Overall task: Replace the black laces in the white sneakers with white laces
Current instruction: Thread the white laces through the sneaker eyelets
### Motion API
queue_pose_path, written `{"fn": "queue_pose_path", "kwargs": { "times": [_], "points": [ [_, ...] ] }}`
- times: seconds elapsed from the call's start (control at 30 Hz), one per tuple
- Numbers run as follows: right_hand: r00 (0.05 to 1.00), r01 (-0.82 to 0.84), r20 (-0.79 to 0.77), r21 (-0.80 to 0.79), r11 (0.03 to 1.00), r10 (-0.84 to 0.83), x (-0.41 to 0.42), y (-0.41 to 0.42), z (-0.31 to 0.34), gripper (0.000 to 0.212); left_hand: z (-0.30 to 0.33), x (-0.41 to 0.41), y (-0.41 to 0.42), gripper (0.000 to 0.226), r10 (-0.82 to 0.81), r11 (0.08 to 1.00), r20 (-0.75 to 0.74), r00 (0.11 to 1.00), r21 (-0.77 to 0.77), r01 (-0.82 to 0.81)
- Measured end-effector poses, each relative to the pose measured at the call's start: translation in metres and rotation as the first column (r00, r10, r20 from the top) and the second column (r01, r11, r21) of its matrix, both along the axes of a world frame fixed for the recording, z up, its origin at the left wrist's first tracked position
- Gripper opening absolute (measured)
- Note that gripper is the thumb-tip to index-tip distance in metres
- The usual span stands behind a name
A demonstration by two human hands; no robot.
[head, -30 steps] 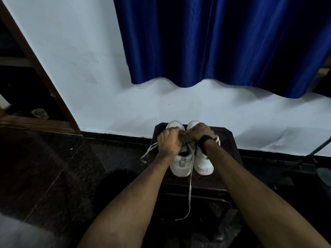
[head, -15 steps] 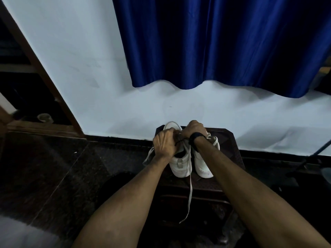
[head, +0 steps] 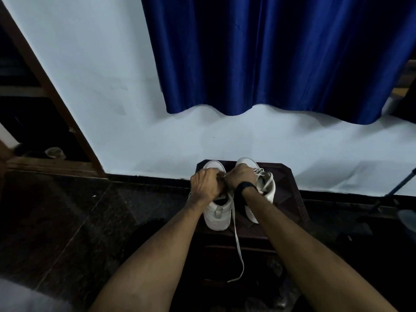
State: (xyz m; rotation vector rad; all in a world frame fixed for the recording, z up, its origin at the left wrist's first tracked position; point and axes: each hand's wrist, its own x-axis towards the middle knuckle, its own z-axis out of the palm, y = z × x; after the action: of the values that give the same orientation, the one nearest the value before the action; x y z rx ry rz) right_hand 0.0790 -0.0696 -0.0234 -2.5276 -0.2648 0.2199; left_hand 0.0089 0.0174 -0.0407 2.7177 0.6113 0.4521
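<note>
Two white sneakers stand side by side on a dark stool (head: pixel 292 199), toes toward the wall. My left hand (head: pixel 206 184) and my right hand (head: pixel 239 177) meet with curled fingers over the lace area of the left sneaker (head: pixel 217 216), pinching its white lace (head: pixel 237 239). One free end of that lace hangs down past the stool's front edge. The right sneaker (head: pixel 266 185) carries a white lace and sits partly behind my right wrist, which wears a black band. No black lace shows clearly.
A white wall rises right behind the stool, with a blue curtain (head: pixel 270 52) hanging above. A wooden door frame (head: pixel 51 86) stands at the left over a dark stone floor (head: pixel 56 221). A dark tripod leg (head: pixel 400 183) slants at the far right.
Both hands have shifted a little toward the toe of the left sneaker. The white lace end that lay out to the left of that sneaker is no longer in view.
</note>
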Motion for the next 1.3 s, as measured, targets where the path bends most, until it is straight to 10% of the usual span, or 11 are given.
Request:
{"fn": "queue_pose_path", "kwargs": {
  "times": [0.93, 1.3],
  "points": [
    [0.997, -0.017, 0.078, 0.032, 0.999, 0.015, -0.005, -0.011, -0.018, 0.026, -0.01, 0.013, 0.004, 0.024, -0.074, 0.982, -0.052, 0.996, 0.171, 0.082],
    [0.96, -0.071, -0.26, 0.119, 0.99, 0.1, 0.024, -0.02, -0.005, 0.039, -0.016, 0.014, 0.0, 0.018, -0.085, 0.981, 0.001, 0.996, 0.176, 0.084]
  ]
}}
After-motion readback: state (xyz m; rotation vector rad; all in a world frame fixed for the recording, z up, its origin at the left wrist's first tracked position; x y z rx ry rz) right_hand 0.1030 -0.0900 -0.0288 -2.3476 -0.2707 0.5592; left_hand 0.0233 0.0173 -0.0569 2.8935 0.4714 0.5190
